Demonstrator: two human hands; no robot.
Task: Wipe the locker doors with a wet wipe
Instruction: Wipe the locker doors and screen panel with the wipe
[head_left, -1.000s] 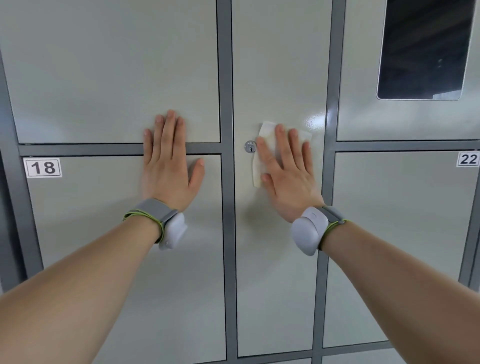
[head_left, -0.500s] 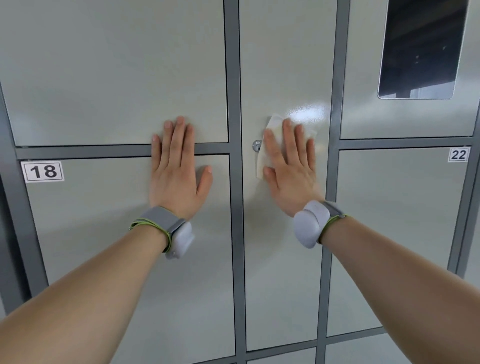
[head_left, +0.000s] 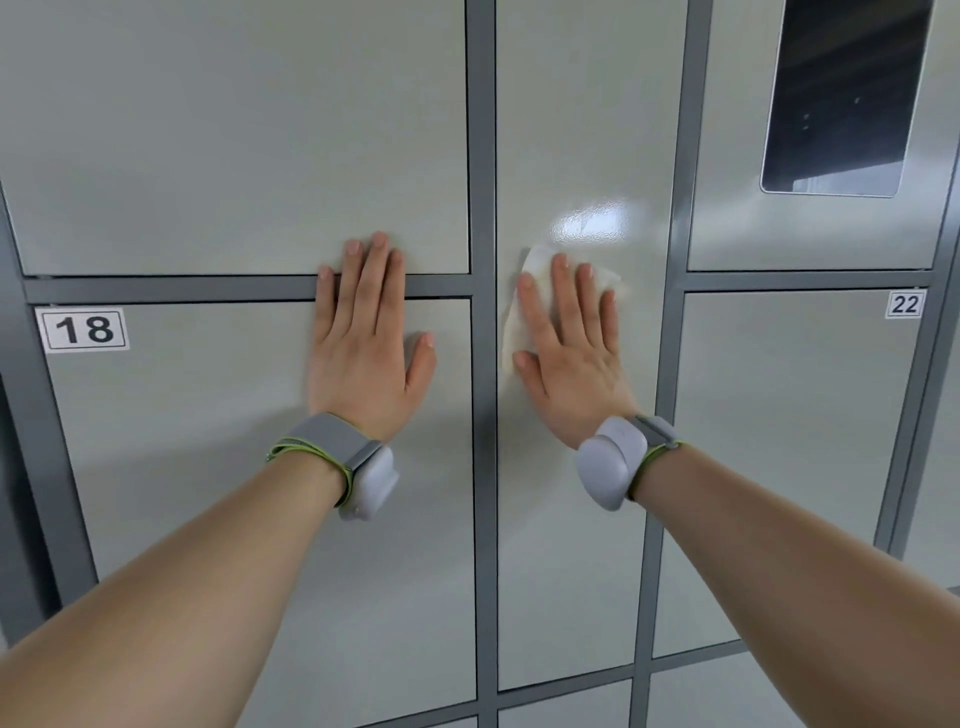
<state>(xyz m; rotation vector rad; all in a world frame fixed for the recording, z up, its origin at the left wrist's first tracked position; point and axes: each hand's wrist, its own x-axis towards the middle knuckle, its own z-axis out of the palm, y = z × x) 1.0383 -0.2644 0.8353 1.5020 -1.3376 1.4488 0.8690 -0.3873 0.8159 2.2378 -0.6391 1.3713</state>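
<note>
**Wet wipe** (head_left: 537, 265). A white, thin, crumpled sheet at centre-right of the frame, lying flat against the tall narrow locker door (head_left: 571, 545). One corner shows above my fingertips and a strip shows left of my index finger. The rest is hidden under my palm.
- Handling, as I judge it: very light, limp and damp, with no stiffness of its own. It will likely bunch or slip out unless pressed.
- Hold: best taken with a flat palm over its middle. Pinched at an edge, it would probably fold over.

**Right hand** (head_left: 571, 358). Fingers straight and slightly spread, the palm pressing the wipe to the door, nothing pinched. The wipe lies directly beneath it, touching, and pokes out toward the upper left of the hand.

**Left hand** (head_left: 363, 353). At centre-left, flat, fingers close together and thumb out.
- Fingertips rest on the upper left door (head_left: 234, 145).
- The palm rests on the door labelled 18 (head_left: 208, 441), so the hand crosses the grey frame bar (head_left: 171, 289).
- It holds nothing and is apart from the wipe, with the vertical frame post (head_left: 483, 156) between them.

**Door surfaces.** Smooth, glossy paint, with a bright sheen (head_left: 592, 223) just above the wipe. I judge them slick when wet, so steady pressure is needed.

**Also present.** The 22 label (head_left: 905, 304) at right, a dark panel (head_left: 847, 98) at upper right, and a grey band on each wrist.
</note>
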